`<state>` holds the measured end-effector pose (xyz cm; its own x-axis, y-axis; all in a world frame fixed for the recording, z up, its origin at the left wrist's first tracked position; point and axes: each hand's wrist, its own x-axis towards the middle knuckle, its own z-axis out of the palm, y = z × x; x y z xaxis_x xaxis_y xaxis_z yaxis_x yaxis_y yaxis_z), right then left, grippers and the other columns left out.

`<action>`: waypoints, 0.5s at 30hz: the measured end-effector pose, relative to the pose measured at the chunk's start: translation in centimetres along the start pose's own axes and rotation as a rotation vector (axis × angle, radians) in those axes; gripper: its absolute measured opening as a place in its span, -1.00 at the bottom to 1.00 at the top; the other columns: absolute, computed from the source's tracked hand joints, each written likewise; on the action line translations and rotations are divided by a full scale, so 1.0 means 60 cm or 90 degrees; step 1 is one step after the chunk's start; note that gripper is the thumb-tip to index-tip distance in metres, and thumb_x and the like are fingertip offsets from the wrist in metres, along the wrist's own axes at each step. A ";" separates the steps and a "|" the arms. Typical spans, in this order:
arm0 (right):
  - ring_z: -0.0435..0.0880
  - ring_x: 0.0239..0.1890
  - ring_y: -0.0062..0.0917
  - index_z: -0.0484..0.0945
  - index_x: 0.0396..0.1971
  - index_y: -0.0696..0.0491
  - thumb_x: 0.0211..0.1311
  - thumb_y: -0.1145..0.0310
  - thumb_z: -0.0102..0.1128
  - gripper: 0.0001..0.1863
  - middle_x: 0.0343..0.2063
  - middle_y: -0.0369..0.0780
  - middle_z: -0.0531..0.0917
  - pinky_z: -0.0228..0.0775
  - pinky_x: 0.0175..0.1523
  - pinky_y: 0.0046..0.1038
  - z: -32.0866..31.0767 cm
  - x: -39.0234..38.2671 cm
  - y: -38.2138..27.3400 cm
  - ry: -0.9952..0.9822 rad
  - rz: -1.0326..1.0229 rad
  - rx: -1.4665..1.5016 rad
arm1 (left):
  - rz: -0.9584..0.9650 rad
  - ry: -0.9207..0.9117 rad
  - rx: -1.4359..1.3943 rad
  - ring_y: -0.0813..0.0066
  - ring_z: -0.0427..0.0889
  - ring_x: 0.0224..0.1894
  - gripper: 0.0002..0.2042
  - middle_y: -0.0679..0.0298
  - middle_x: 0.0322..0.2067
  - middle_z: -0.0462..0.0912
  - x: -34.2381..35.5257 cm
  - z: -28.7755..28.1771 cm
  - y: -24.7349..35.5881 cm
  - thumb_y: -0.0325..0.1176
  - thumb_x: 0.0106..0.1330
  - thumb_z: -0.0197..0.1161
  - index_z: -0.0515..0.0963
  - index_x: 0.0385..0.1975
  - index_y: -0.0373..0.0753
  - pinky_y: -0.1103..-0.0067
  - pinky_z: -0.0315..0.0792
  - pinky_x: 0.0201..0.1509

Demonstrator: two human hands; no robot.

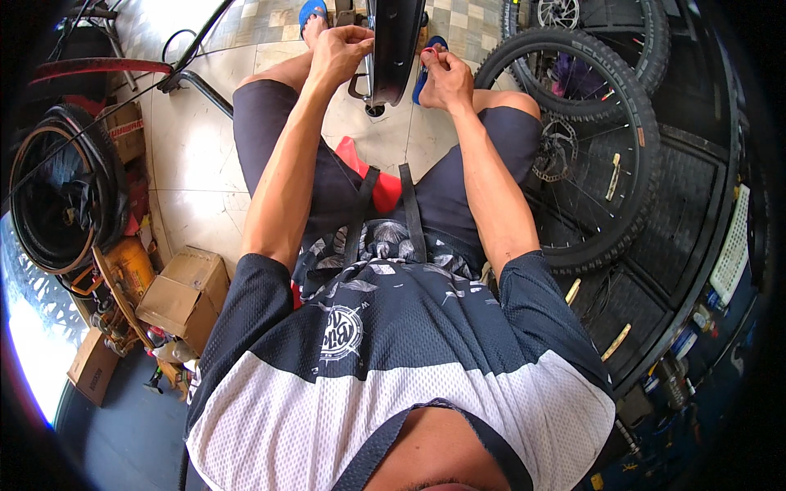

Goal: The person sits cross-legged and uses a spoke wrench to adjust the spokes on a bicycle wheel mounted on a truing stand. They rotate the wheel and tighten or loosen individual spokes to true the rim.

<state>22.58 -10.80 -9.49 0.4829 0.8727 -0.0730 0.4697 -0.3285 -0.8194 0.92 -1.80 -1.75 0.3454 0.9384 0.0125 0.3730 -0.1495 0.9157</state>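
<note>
A bare black bicycle rim (399,49) stands upright between my knees, in a stand whose lower metal parts show at its near end. My left hand (338,56) is at the left side of the rim, thumb and fingers pinched together; what they hold, if anything, is hidden. To the right of the rim, my right hand (448,79) is closed on a small red ring-like piece (429,51), held between thumb and forefinger. This hand is apart from the rim.
Two wheels with knobbly tyres (651,155) lean over a black crate-like surface (675,192) at the right. More wheels and tyres (49,188) stand at the left, above a cardboard box (190,290). A red cloth (385,193) hangs between my thighs.
</note>
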 end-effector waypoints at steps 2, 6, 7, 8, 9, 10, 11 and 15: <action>0.62 -0.49 -0.40 0.67 -0.43 0.09 0.16 -0.11 0.33 -0.52 -0.56 -0.22 0.68 0.43 -0.29 -0.38 -0.001 0.000 0.000 -0.003 0.002 0.001 | 0.004 -0.008 0.035 0.59 0.65 -0.39 -0.75 0.21 -0.40 0.75 0.004 0.003 -0.007 -0.34 0.25 0.36 0.67 -0.20 -0.40 0.64 0.51 -0.28; 0.63 -0.47 -0.39 0.67 -0.43 0.09 0.16 -0.12 0.33 -0.51 -0.55 -0.21 0.68 0.43 -0.28 -0.37 -0.003 0.000 0.002 -0.019 0.013 0.003 | 0.035 -0.012 0.108 0.57 0.65 -0.42 -0.72 0.20 -0.43 0.74 0.017 0.015 -0.033 -0.31 0.23 0.35 0.67 -0.19 -0.40 0.61 0.52 -0.30; 0.64 -0.46 -0.39 0.67 -0.43 0.09 0.16 -0.13 0.32 -0.51 -0.55 -0.21 0.68 0.43 -0.28 -0.37 -0.004 0.000 0.004 -0.022 0.014 0.000 | 0.039 -0.007 0.111 0.56 0.65 -0.42 -0.72 0.19 -0.43 0.74 0.017 0.019 -0.040 -0.30 0.23 0.34 0.67 -0.19 -0.40 0.60 0.52 -0.30; 0.64 -0.46 -0.38 0.67 -0.42 0.09 0.16 -0.13 0.32 -0.51 -0.55 -0.20 0.68 0.44 -0.28 -0.36 -0.003 0.001 0.006 -0.022 0.014 0.002 | 0.043 -0.001 0.114 0.55 0.65 -0.43 -0.71 0.19 -0.43 0.74 0.017 0.022 -0.046 -0.29 0.23 0.34 0.67 -0.19 -0.39 0.59 0.52 -0.30; 0.64 -0.45 -0.37 0.67 -0.42 0.09 0.17 -0.13 0.32 -0.51 -0.55 -0.20 0.68 0.44 -0.27 -0.36 -0.002 0.002 0.008 -0.023 0.014 0.004 | 0.035 0.007 0.111 0.54 0.65 -0.43 -0.71 0.18 -0.44 0.74 0.018 0.025 -0.050 -0.29 0.23 0.33 0.67 -0.19 -0.39 0.58 0.52 -0.29; 0.64 -0.45 -0.37 0.67 -0.42 0.09 0.17 -0.13 0.31 -0.50 -0.55 -0.19 0.68 0.44 -0.27 -0.36 -0.002 0.003 0.010 -0.023 0.025 -0.002 | 0.016 0.014 0.091 0.53 0.66 -0.43 -0.71 0.17 -0.44 0.74 0.019 0.027 -0.052 -0.28 0.22 0.32 0.67 -0.19 -0.38 0.57 0.52 -0.29; 0.65 -0.44 -0.36 0.66 -0.42 0.09 0.17 -0.13 0.31 -0.50 -0.54 -0.19 0.68 0.44 -0.26 -0.35 -0.001 0.003 0.012 -0.023 0.010 0.000 | -0.004 0.021 0.070 0.52 0.66 -0.44 -0.70 0.16 -0.44 0.74 0.019 0.029 -0.052 -0.27 0.22 0.31 0.67 -0.18 -0.38 0.56 0.52 -0.28; 0.67 -0.44 -0.39 0.65 -0.42 0.11 0.18 -0.12 0.31 -0.50 -0.53 -0.20 0.69 0.45 -0.27 -0.37 0.001 0.006 0.014 -0.030 0.008 -0.004 | -0.090 0.034 0.003 0.47 0.67 -0.44 -0.70 0.14 -0.45 0.73 0.028 0.033 -0.045 -0.26 0.22 0.29 0.68 -0.19 -0.36 0.55 0.53 -0.27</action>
<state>23.10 -10.73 -10.21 0.4531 0.8846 -0.1107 0.4687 -0.3420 -0.8145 2.19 -0.44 -5.02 0.2421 0.9656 -0.0950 0.4187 -0.0157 0.9080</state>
